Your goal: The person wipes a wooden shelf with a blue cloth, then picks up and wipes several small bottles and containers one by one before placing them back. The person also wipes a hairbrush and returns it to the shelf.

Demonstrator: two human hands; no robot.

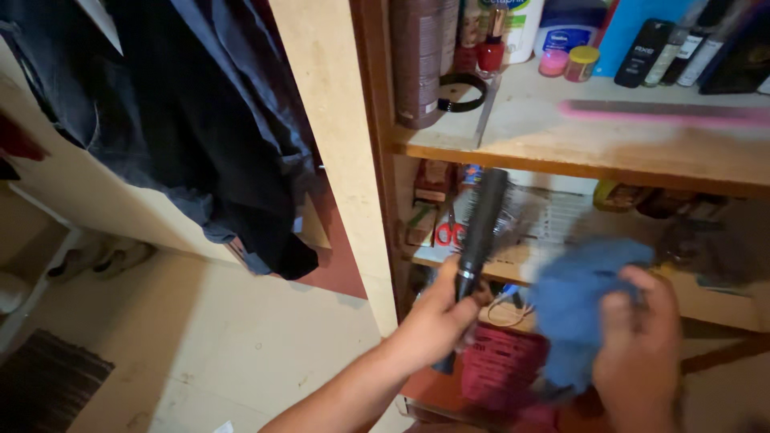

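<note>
- My left hand (437, 317) is closed around the black handle of a round hairbrush (481, 232), fingers wrapped tight near the handle's lower end.
- The hairbrush points up and a little to the right, its bristled head blurred in front of the middle shelf (449, 258).
- My right hand (642, 345) is bunched around a blue cloth (573, 305), thumb and fingers pinching its right edge.
- The blue cloth hangs in a loose clump between my two hands, just beside the hairbrush handle; whether it touches the handle I cannot tell.
- Below my hands sits a red basket (501, 365) with slotted sides, partly hidden by the cloth.
- On the middle shelf, behind the brush, lie red-handled scissors (449, 234) and some small boxes, too blurred to tell apart.
- The top shelf (609, 148) carries a tall brown bottle (417, 64) at its left end, a red nail polish bottle (490, 50) near it, and a black ring (461, 90) lying flat between them.
- A pink comb (666, 112) lies along the top shelf to the right, well apart from my hands.
- Dark clothes (200, 120) hang to the left of the shelf's pale wooden side panel (337, 144).
</note>
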